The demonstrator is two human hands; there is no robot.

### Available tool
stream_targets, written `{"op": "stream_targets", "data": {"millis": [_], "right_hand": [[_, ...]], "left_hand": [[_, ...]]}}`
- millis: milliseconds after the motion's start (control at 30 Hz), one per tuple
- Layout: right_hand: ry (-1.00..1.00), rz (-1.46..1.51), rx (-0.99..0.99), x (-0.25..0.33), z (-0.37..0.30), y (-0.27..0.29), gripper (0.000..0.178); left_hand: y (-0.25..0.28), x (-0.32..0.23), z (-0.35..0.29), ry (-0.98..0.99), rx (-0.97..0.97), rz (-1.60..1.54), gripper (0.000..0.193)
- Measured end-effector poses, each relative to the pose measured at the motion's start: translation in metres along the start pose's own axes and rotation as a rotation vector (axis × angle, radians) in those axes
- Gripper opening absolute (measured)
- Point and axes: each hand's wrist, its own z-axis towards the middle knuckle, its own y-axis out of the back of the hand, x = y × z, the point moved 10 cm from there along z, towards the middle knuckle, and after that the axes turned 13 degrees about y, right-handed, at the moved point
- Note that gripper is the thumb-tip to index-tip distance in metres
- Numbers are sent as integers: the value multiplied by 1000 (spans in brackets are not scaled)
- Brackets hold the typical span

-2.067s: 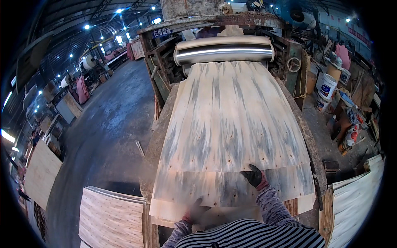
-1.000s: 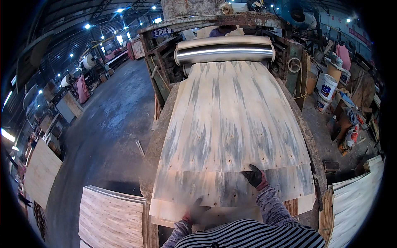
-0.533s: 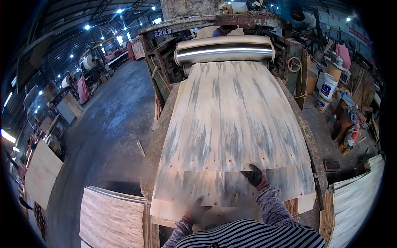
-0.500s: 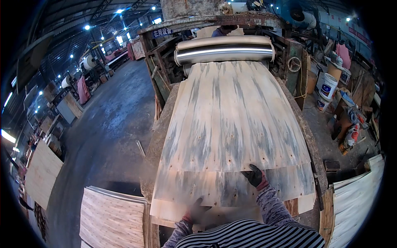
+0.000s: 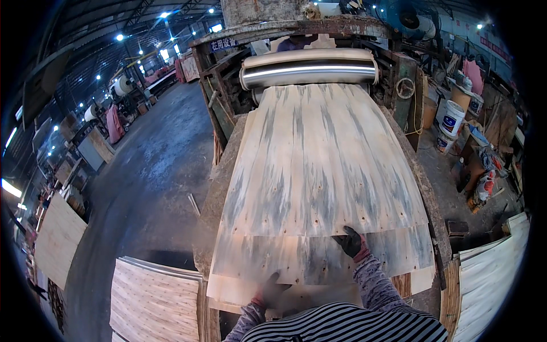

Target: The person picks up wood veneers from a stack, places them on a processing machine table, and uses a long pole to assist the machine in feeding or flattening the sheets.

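Observation:
A wood veneer sheet (image 5: pixel 319 165), pale with grey streaks and small knots, runs from the shiny metal roller (image 5: pixel 310 71) toward me. Under its near edge lie more sheets, slightly staggered, among them a streaked lower sheet (image 5: pixel 233 256). My right hand (image 5: pixel 350 242), in a dark glove with a reddish cuff, rests at the top sheet's near edge, thumb and fingers apart. Farther left and nearer my body, my left hand (image 5: pixel 272 289) is at the lower sheets' near edge. Its thumb points up over the wood; its other fingers are blurred.
A veneer stack (image 5: pixel 154 296) stands at the lower left and another stack (image 5: pixel 493 282) at the lower right. White buckets (image 5: pixel 452 119) stand right of the machine, whose handwheel (image 5: pixel 405 88) is beside the roller. Behind the roller, a person (image 5: pixel 296 43) is partly hidden.
The person behind the roller has shifted to the left and lower. My hands and the veneer sheets stay in nearly the same place.

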Motion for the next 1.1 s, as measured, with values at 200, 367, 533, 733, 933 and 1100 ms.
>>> {"op": "stream_targets", "data": {"millis": [200, 367, 533, 733, 933, 1100], "right_hand": [[149, -43, 39, 43, 0, -12, 30], [151, 67, -30, 41, 2, -7, 31], [138, -53, 45, 40, 2, -15, 30], [0, 160, -34, -2, -2, 5, 32], [241, -121, 61, 48, -1, -14, 30], [337, -207, 103, 77, -2, -23, 31]], "left_hand": [[-13, -26, -10, -234, -72, 228, 53], [-30, -33, -19, -480, 8, 674, 53], [60, 19, 17, -118, -170, 207, 55], [-9, -29, -15, -330, -373, 1135, 54], [7, -15, -9, -335, -137, 610, 57], [-9, -25, -15, -407, -203, 915, 56]]}}
